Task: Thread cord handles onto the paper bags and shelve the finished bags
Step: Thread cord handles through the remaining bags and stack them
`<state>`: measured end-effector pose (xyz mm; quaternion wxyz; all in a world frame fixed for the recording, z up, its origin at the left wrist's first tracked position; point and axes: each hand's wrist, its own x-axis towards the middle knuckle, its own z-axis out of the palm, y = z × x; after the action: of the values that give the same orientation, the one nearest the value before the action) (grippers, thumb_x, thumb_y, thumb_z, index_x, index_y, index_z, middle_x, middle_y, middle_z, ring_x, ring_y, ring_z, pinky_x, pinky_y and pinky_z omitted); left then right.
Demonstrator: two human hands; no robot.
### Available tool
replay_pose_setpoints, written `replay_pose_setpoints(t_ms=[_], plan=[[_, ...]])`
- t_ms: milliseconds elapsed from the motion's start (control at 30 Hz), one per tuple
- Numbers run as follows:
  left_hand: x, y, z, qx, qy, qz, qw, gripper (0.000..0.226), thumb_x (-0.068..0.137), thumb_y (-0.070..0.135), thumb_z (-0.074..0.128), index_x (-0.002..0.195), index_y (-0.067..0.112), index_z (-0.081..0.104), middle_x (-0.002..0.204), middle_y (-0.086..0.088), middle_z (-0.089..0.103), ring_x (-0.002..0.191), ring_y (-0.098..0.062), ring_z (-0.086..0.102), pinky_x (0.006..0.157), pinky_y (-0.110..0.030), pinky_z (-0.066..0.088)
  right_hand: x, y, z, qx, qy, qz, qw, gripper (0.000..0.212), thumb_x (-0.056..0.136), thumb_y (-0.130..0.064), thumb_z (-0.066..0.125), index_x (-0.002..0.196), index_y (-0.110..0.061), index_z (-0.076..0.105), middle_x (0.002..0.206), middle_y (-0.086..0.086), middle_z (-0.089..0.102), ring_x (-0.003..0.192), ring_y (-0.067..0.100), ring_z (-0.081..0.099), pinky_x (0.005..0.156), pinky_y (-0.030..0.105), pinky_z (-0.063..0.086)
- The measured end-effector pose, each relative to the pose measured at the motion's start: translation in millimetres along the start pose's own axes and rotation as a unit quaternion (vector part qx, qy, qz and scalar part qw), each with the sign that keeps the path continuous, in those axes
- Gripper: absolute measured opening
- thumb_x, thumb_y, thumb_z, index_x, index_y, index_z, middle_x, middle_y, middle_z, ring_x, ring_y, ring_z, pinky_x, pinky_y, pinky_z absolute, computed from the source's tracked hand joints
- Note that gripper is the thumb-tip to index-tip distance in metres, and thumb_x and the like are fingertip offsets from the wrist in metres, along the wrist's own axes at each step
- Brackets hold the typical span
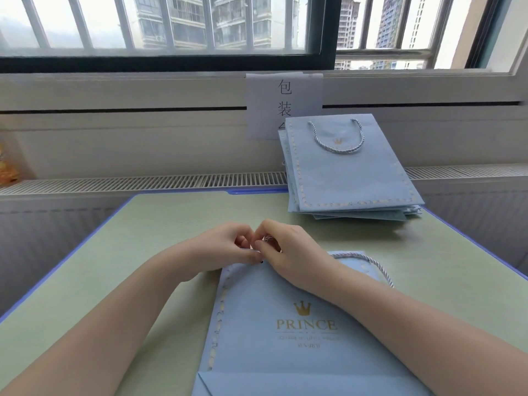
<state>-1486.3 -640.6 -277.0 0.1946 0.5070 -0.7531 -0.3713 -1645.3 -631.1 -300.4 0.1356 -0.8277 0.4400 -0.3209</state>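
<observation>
I have a light blue paper bag (285, 332) printed "PRINCE" lying flat on the green surface (143, 238) right in front of me. My left hand (225, 247) pinches its top edge beside a small hole, fingers curled. My right hand (288, 252) pinches the end of the twisted cord (371, 264) there; the cord loops out past my right wrist. A stack of finished bags (348, 170) rests at the far right edge, against the wall.
</observation>
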Motion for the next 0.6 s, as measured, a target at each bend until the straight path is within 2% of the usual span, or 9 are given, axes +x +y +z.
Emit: replay_pose_setpoints(t_ms=[100, 167, 200, 267, 333, 400, 467, 533, 600], plan=[[0, 1, -3, -0.052, -0.001, -0.023, 0.998, 0.009, 0.083, 0.017, 0.068, 0.086, 0.013, 0.060, 0.078, 0.001, 0.053, 0.076, -0.013, 0.049, 0.073, -0.024, 0.037, 0, 1, 0, -0.001, 0.039, -0.004, 0.999, 0.014, 0.094, -0.011, 0.046, 0.096, -0.012, 0.060, 0.073, -0.015, 0.048, 0.066, 0.002, 0.044, 0.062, 0.019, 0.035], [-1, 3, -3, -0.059, -0.001, -0.031, 0.998, 0.008, 0.084, 0.016, 0.068, 0.085, 0.013, 0.060, 0.081, -0.001, 0.056, 0.079, -0.014, 0.051, 0.076, -0.026, 0.038, -1, 1, 0, -0.020, 0.073, -0.013, 0.997, 0.016, 0.094, -0.010, 0.044, 0.096, -0.014, 0.060, 0.081, -0.011, 0.049, 0.070, 0.005, 0.044, 0.066, 0.026, 0.038], [0, 4, -2, -0.044, -0.001, -0.031, 0.999, 0.014, 0.083, 0.020, 0.070, 0.079, 0.012, 0.059, 0.077, -0.001, 0.054, 0.076, -0.014, 0.049, 0.073, -0.027, 0.036, -1, 0, 0, -0.034, 0.082, -0.017, 0.996, 0.017, 0.095, -0.011, 0.043, 0.097, -0.015, 0.060, 0.087, -0.010, 0.050, 0.074, 0.008, 0.046, 0.069, 0.030, 0.040], [1, 6, 2, 0.045, 0.002, -0.035, 0.998, 0.031, 0.084, 0.032, 0.068, 0.066, 0.013, 0.050, 0.066, 0.000, 0.043, 0.064, -0.014, 0.038, 0.061, -0.026, 0.028, -3, -3, 1, -0.071, 0.073, -0.014, 0.995, 0.020, 0.097, -0.015, 0.040, 0.102, -0.017, 0.059, 0.097, -0.006, 0.053, 0.082, 0.016, 0.051, 0.071, 0.036, 0.043], [3, 9, 8, 0.180, 0.019, -0.041, 0.983, 0.045, 0.089, 0.040, 0.059, 0.057, 0.014, 0.041, 0.058, 0.002, 0.036, 0.056, -0.012, 0.032, 0.051, -0.024, 0.023, -4, -6, 4, -0.100, 0.053, -0.013, 0.993, 0.020, 0.097, -0.016, 0.039, 0.107, -0.018, 0.056, 0.106, -0.003, 0.054, 0.086, 0.022, 0.054, 0.072, 0.038, 0.044], [4, 10, 8, 0.222, 0.029, -0.029, 0.974, 0.048, 0.090, 0.042, 0.056, 0.052, 0.017, 0.040, 0.054, 0.003, 0.036, 0.054, -0.010, 0.030, 0.048, -0.024, 0.022, -5, -8, 6, -0.117, 0.046, -0.019, 0.992, 0.020, 0.096, -0.015, 0.040, 0.109, -0.019, 0.055, 0.109, -0.002, 0.054, 0.086, 0.026, 0.055, 0.072, 0.040, 0.046], [0, 8, -2, 0.160, 0.015, -0.033, 0.986, 0.044, 0.084, 0.044, 0.065, 0.052, 0.019, 0.050, 0.055, 0.003, 0.039, 0.054, -0.012, 0.033, 0.050, -0.023, 0.024, -4, -8, 7, -0.121, 0.055, -0.026, 0.991, 0.019, 0.096, -0.014, 0.041, 0.108, -0.017, 0.055, 0.108, -0.001, 0.054, 0.084, 0.027, 0.055, 0.071, 0.041, 0.046], [-5, 4, -15, 0.082, -0.026, -0.035, 0.996, 0.031, 0.074, 0.046, 0.073, 0.058, 0.021, 0.065, 0.061, 0.002, 0.050, 0.060, -0.012, 0.043, 0.058, -0.024, 0.031, -3, -4, 6, -0.102, 0.071, -0.032, 0.992, 0.019, 0.096, -0.010, 0.043, 0.106, -0.014, 0.059, 0.104, 0.002, 0.056, 0.084, 0.025, 0.057, 0.072, 0.038, 0.046], [-8, 1, -21, 0.058, -0.072, -0.036, 0.995, 0.018, 0.070, 0.041, 0.073, 0.063, 0.025, 0.071, 0.070, 0.001, 0.061, 0.069, -0.013, 0.052, 0.067, -0.028, 0.036, -1, -1, 4, -0.056, 0.085, -0.037, 0.994, 0.020, 0.094, -0.006, 0.048, 0.103, -0.009, 0.066, 0.098, 0.004, 0.059, 0.081, 0.018, 0.057, 0.074, 0.026, 0.044]])
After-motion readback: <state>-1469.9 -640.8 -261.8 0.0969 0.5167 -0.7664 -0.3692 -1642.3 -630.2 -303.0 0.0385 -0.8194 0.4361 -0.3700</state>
